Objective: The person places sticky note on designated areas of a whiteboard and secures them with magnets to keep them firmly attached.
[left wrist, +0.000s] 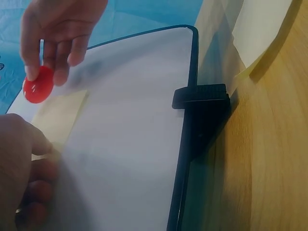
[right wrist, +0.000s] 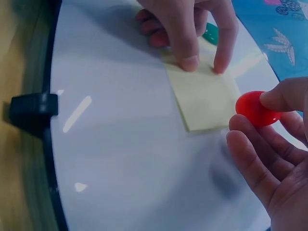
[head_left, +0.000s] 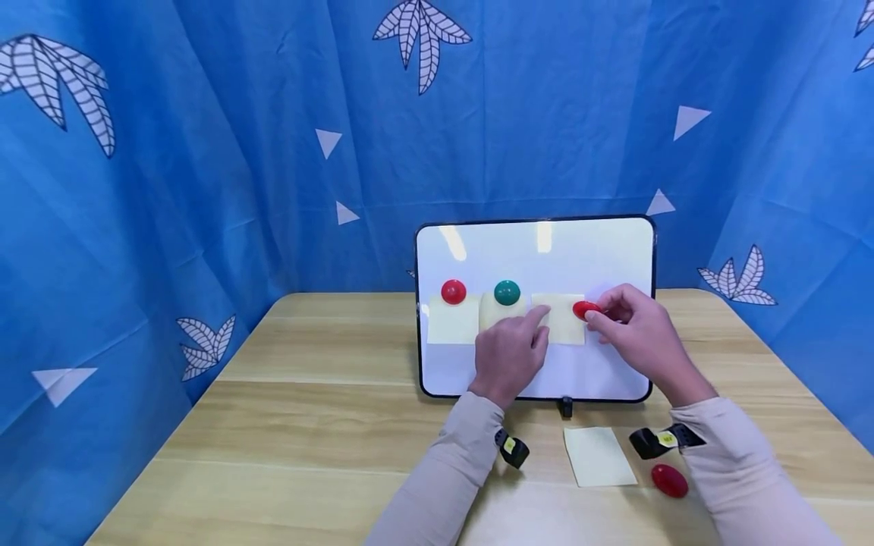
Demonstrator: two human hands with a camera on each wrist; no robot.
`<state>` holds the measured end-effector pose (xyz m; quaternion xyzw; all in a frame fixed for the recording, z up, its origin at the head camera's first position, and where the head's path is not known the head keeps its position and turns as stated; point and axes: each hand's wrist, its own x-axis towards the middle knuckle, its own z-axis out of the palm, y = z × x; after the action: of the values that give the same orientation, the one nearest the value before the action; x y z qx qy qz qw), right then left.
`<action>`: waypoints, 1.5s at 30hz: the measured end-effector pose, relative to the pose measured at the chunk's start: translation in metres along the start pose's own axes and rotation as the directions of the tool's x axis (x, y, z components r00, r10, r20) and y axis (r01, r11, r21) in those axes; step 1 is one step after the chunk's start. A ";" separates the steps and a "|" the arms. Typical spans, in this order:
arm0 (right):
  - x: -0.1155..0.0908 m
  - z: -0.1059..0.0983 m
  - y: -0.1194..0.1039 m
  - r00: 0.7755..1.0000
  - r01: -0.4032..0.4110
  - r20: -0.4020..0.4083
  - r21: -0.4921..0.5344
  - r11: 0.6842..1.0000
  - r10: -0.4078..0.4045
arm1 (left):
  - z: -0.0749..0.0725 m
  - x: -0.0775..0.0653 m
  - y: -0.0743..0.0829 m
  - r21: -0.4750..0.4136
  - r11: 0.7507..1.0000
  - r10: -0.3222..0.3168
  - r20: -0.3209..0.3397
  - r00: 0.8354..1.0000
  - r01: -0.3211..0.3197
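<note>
A small whiteboard (head_left: 546, 371) stands upright with pale yellow sticky notes in a row across it. My left hand (head_left: 508, 353) presses the third sticky note (right wrist: 204, 101) to the board with the tips of thumb and index finger; its other fingers are curled under. Between the thumb and fingers of my right hand (head_left: 631, 326) is a round red magnet (right wrist: 257, 108), held just off the board by the note's upper right. A red magnet (head_left: 454, 292) sits at the top of the first note (head_left: 454, 322), a green magnet (head_left: 507, 293) at the second note's top.
On the wooden table (head_left: 307, 425) before the board lie a loose sticky note (head_left: 599, 456) and another red magnet (head_left: 670, 481), near my right forearm. A black clip foot (head_left: 566, 407) supports the board's lower edge. Blue curtain (head_left: 341, 167) hangs behind and at both sides.
</note>
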<state>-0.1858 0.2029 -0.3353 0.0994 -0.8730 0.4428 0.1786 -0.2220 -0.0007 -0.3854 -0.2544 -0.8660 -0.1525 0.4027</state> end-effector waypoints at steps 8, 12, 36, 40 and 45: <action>0.005 0.011 -0.007 1.000 -0.004 -0.007 0.015 1.000 0.004 | 0.003 -0.008 0.000 0.000 1.000 -0.004 0.031 0.999 0.004; 0.006 0.013 -0.007 1.000 0.001 -0.013 0.018 1.000 -0.001 | 0.004 -0.010 0.001 -0.006 1.000 0.006 0.028 1.000 -0.006; 0.025 0.024 -0.019 0.996 0.084 0.005 -0.030 0.996 -0.083 | -0.001 -0.004 -0.001 0.017 1.000 0.004 0.031 1.000 -0.004; 0.026 0.025 -0.021 0.997 0.084 0.002 -0.051 0.995 -0.084 | -0.002 -0.003 -0.002 0.014 1.000 0.010 0.025 1.000 -0.010; 0.024 0.025 -0.023 0.997 0.073 -0.003 -0.048 0.996 -0.074 | -0.004 -0.003 -0.002 0.021 1.000 0.019 0.017 1.000 -0.019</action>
<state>-0.2061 0.1685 -0.3225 0.1262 -0.8788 0.4149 0.1990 -0.2188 -0.0047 -0.3857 -0.2596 -0.8685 -0.1373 0.3993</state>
